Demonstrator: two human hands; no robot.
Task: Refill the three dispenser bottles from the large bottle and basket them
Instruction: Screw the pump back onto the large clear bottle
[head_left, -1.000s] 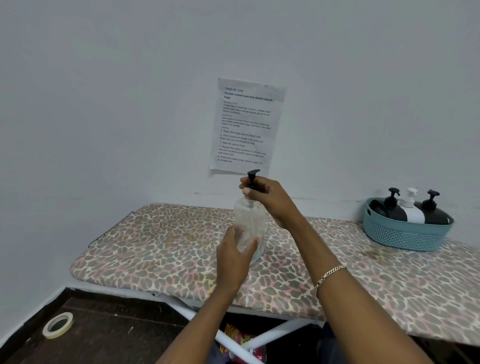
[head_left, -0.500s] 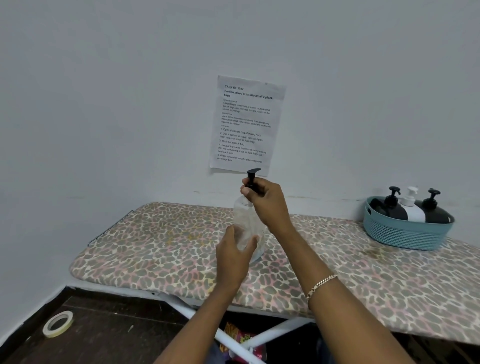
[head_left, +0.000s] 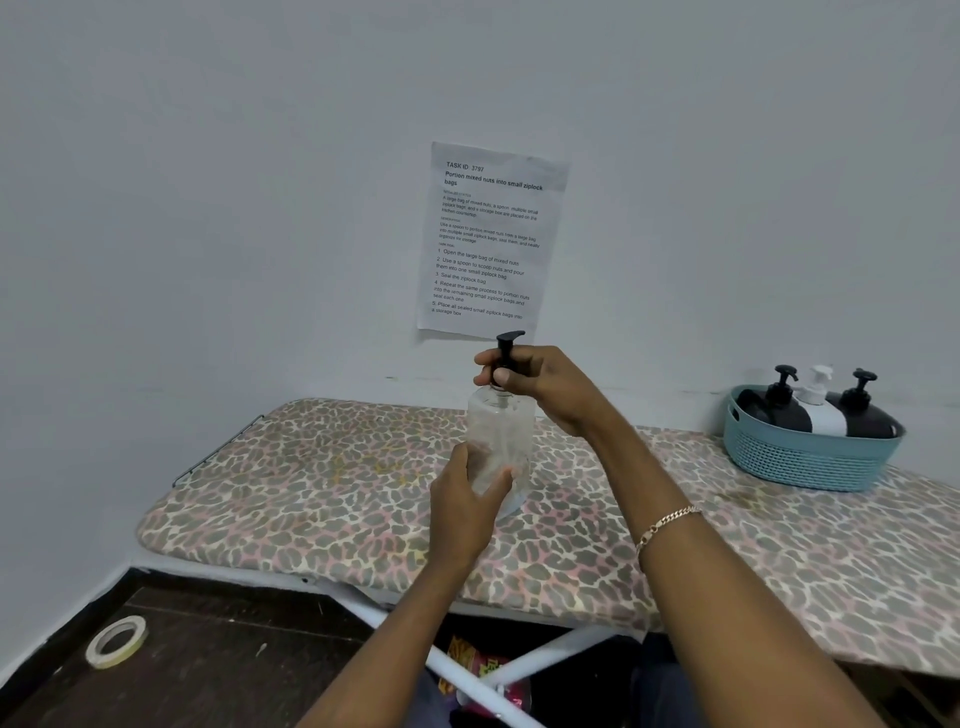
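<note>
Left hand, right hand grip bottle, seemingly mid-board.

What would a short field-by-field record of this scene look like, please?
Surface: ironing board, leopard-print cover
Clear bottle: upright on the board, black pump on top
Left hand: grips the bottle's body
Right hand: fingers curled round the pump's collar
Basket: teal, far right; holds a white dispenser between two black dispensers
Floor: tape roll
</note>
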